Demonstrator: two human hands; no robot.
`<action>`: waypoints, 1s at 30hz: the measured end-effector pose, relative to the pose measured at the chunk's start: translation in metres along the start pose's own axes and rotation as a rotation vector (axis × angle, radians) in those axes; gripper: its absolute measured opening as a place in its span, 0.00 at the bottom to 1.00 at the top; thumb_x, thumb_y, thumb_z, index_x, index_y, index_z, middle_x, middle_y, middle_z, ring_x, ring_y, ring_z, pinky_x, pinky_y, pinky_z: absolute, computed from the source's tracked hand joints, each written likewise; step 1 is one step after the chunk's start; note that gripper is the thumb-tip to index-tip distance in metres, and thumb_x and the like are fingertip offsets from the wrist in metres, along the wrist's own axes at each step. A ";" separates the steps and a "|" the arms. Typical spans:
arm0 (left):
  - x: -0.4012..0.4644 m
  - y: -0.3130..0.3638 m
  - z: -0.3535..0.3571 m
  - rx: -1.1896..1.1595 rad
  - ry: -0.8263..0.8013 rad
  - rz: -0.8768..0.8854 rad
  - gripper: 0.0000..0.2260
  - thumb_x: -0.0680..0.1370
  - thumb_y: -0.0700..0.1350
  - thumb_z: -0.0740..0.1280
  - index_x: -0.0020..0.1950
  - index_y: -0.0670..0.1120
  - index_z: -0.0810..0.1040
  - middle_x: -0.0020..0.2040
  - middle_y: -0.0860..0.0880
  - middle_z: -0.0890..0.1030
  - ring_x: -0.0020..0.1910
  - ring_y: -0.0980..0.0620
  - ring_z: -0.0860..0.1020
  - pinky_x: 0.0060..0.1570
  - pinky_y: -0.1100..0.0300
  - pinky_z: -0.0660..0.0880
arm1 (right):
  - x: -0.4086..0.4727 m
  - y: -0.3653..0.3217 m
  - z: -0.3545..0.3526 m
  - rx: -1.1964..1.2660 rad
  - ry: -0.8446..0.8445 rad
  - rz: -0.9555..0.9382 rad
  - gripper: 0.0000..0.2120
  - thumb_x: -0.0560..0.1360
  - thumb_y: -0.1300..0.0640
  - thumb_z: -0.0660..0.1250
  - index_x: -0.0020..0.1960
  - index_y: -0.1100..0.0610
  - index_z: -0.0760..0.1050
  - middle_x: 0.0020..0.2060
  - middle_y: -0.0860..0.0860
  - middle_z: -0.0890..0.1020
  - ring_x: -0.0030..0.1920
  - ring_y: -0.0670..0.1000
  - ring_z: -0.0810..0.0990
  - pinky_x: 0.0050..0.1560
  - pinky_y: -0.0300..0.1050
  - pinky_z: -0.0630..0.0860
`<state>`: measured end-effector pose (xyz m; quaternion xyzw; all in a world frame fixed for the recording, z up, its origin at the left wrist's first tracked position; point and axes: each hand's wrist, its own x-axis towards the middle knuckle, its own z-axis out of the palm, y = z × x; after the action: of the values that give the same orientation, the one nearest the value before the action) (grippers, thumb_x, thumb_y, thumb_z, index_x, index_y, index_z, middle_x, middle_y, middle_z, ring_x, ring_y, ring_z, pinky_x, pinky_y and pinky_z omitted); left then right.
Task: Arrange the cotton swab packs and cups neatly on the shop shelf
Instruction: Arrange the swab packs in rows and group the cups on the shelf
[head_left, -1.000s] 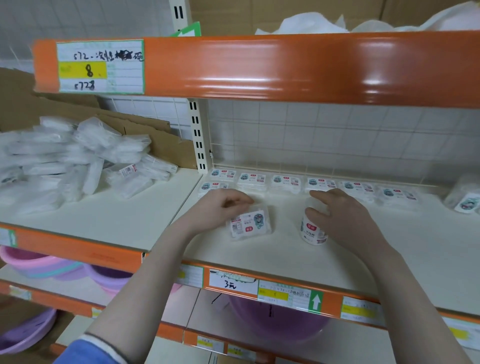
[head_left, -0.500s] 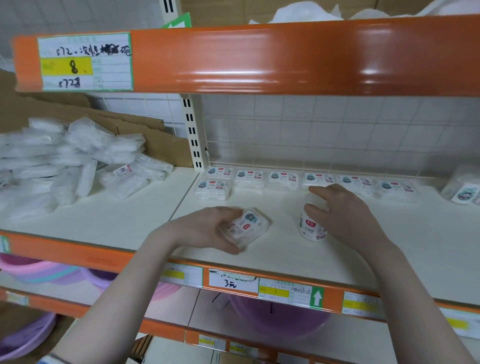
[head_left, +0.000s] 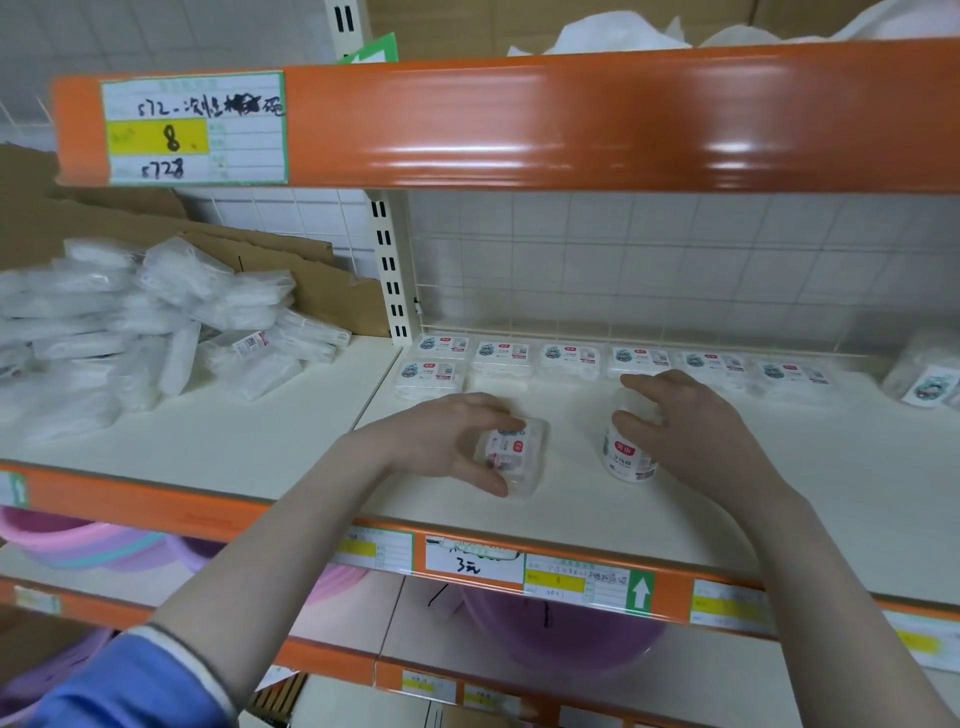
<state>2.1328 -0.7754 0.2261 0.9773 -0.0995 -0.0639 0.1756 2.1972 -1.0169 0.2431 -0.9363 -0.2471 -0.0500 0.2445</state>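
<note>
Left hand (head_left: 441, 441) grips a clear plastic cotton swab pack w/ red-white label (head_left: 514, 454) on the cream shelf (head_left: 779, 493); right hand (head_left: 696, 431), fingers curled, holds a small white round cup (head_left: 626, 457) nearby.

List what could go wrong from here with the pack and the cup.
The left hand pinches the swab pack only by its edges, near the shelf's front lip; a slipped grip could drop it off. The right hand curls over the upright cup and might tip it.
</note>
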 end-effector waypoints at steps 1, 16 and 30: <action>-0.001 0.000 0.001 0.050 0.013 -0.008 0.33 0.69 0.59 0.73 0.71 0.52 0.68 0.68 0.52 0.67 0.68 0.53 0.64 0.69 0.58 0.59 | -0.001 0.000 0.000 0.000 0.001 -0.003 0.22 0.76 0.52 0.63 0.69 0.53 0.70 0.62 0.54 0.74 0.61 0.54 0.71 0.57 0.44 0.66; -0.013 0.011 0.038 0.193 0.445 0.000 0.28 0.71 0.63 0.62 0.58 0.43 0.79 0.59 0.45 0.79 0.57 0.45 0.77 0.55 0.53 0.75 | -0.002 0.001 0.004 0.000 0.028 -0.003 0.22 0.75 0.53 0.63 0.68 0.54 0.70 0.62 0.56 0.74 0.61 0.56 0.71 0.56 0.46 0.66; 0.019 0.003 0.036 0.202 0.499 -0.178 0.21 0.76 0.59 0.64 0.62 0.45 0.76 0.59 0.49 0.77 0.58 0.48 0.75 0.54 0.55 0.71 | -0.003 0.001 0.005 0.018 0.038 0.007 0.22 0.75 0.54 0.64 0.68 0.55 0.70 0.62 0.56 0.74 0.61 0.56 0.72 0.58 0.46 0.67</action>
<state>2.1447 -0.7938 0.1922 0.9803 0.0272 0.1739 0.0900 2.1950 -1.0165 0.2381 -0.9338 -0.2396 -0.0646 0.2578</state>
